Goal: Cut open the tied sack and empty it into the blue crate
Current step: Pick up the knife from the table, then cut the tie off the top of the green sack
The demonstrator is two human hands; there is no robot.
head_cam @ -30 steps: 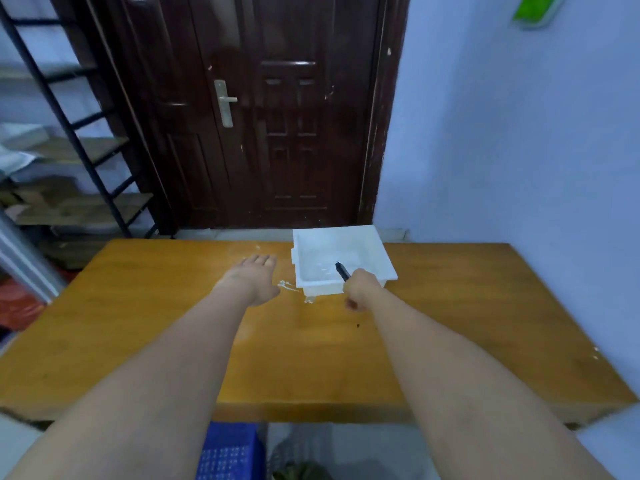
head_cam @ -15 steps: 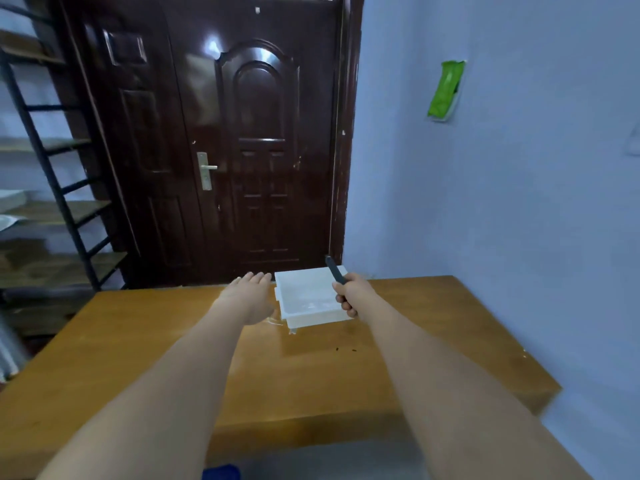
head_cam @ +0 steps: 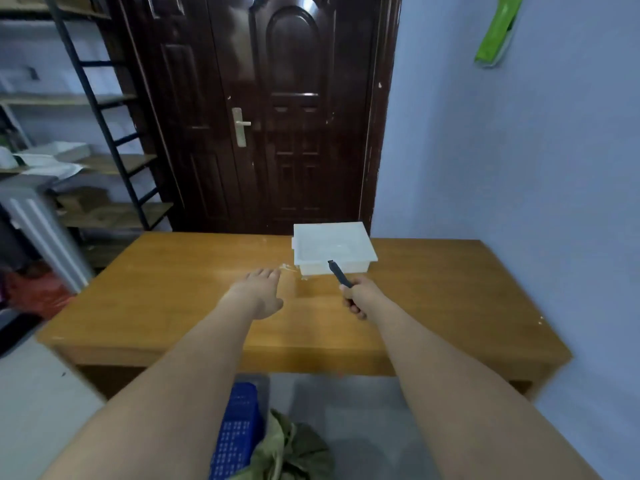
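Observation:
My right hand (head_cam: 357,296) is closed around a dark-handled cutter (head_cam: 339,273) that points up toward the white tray (head_cam: 334,248) on the wooden table (head_cam: 433,289). My left hand (head_cam: 260,289) hovers flat over the table, fingers apart, holding nothing. On the floor below the table's near edge stands the blue crate (head_cam: 239,429), partly hidden by my left forearm. An olive-green sack (head_cam: 289,448) lies bunched beside the crate at the bottom of the view.
A short piece of pale string (head_cam: 288,267) lies on the table left of the tray. A dark door (head_cam: 273,112) is behind the table, a black metal shelf rack (head_cam: 86,133) at left, a blue wall at right.
My view tilted up, then back down, bringing the crate and sack into sight. My right hand drew back from the tray with the cutter. The left hand stays flat above the table.

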